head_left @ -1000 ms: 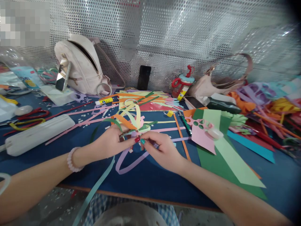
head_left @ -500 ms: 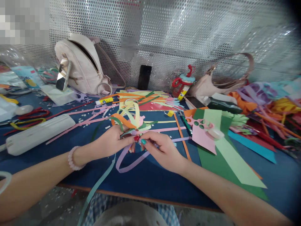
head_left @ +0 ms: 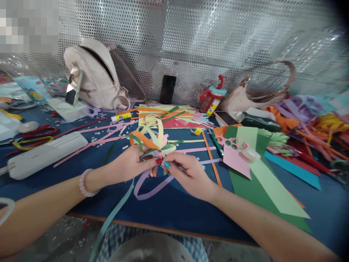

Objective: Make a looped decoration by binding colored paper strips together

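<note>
Both hands meet over the middle of the blue table, pinching a bundle of looped paper strips (head_left: 152, 140) in orange, green, cream and other colours. My left hand (head_left: 131, 163), with a pink bead bracelet at the wrist, is closed on the bundle, thumb pressed near its centre. My right hand (head_left: 189, 174) is closed too, its thumb and finger pinching at the same spot. From there a lilac paper strip (head_left: 151, 194) curls out below the hands. A long pale blue strip (head_left: 111, 214) hangs over the table's front edge. The exact joint between the fingertips is hidden.
Behind the hands lie a heap of cut strips (head_left: 177, 112) and a glue stick (head_left: 121, 116). A white power strip (head_left: 47, 154) and scissors (head_left: 32, 143) are at left. Green paper sheets (head_left: 242, 193) lie at right; a backpack (head_left: 94, 78) and upright phone (head_left: 168, 90) stand behind.
Hardly anything differs. Both hands keep their pinch at the same place, with only a tiny shift of the fingertips and paper loops.
</note>
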The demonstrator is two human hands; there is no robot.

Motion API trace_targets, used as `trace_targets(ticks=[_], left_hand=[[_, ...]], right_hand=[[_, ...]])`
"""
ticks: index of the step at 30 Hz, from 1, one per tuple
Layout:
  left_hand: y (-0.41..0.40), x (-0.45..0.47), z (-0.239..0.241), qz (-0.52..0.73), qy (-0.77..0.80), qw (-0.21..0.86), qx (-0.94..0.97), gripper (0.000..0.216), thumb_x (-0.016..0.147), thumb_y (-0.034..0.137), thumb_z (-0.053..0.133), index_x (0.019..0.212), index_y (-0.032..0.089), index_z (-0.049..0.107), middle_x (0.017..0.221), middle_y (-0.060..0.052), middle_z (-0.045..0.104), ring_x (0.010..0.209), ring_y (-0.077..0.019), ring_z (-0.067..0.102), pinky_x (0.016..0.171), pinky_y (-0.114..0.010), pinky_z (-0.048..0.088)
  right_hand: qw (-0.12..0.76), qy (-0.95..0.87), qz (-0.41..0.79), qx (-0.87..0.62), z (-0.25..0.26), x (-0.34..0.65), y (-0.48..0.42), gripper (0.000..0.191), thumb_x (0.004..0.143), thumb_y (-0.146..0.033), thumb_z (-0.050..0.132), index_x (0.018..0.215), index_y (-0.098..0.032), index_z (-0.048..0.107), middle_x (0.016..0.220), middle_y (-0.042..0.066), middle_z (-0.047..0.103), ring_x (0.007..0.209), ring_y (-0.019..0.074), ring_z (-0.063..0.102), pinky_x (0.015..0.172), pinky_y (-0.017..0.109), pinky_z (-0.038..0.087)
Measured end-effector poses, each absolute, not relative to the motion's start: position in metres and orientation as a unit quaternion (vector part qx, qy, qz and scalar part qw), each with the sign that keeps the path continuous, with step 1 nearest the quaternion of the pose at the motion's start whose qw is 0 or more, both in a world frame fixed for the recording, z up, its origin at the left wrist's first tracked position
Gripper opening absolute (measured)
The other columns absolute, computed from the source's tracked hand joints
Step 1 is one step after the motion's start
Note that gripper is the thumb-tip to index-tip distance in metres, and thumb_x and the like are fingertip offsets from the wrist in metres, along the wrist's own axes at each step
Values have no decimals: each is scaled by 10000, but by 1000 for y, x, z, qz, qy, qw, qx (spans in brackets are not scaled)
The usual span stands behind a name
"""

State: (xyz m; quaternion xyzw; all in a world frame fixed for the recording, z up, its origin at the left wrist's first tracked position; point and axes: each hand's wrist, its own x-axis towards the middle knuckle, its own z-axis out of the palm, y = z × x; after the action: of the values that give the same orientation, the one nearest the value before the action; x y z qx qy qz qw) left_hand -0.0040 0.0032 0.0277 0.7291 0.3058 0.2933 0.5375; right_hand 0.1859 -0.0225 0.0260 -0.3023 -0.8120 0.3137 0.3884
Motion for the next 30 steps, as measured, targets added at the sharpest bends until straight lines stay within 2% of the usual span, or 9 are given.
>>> trace_targets(ticks=[10,15,19,30], left_hand=[[2,-4,30,293,309,532,732,70,817,181,564,755,152,546,607,29,591,563,-101,580,536,-169,498],[1,-2,30,293,309,556,714,49,821,195,556,798,154,543,598,31,578,556,-108,579,502,-175,505],[1,-1,30,301,315,552,711,81,811,204,566,757,150,542,602,27,578,554,-109,586,485,-171,503],[3,-3,26,284,321,530,732,78,830,204,536,767,163,556,633,18,601,591,-115,600,508,-170,507]], right_hand=[[388,-817,298,-305,29,185,-23,248,782,18,423,773,-181,571,699,-17,580,635,71,543,608,152,429],[387,-820,286,-309,28,185,-23,237,788,-1,422,768,-186,569,691,-15,583,630,79,549,605,166,433],[389,-827,247,-322,28,184,-24,216,783,-20,421,781,-178,568,677,-9,596,615,88,553,597,180,437],[384,-827,220,-346,28,183,-26,185,798,-68,410,777,-171,562,696,12,625,595,97,559,557,192,436]])
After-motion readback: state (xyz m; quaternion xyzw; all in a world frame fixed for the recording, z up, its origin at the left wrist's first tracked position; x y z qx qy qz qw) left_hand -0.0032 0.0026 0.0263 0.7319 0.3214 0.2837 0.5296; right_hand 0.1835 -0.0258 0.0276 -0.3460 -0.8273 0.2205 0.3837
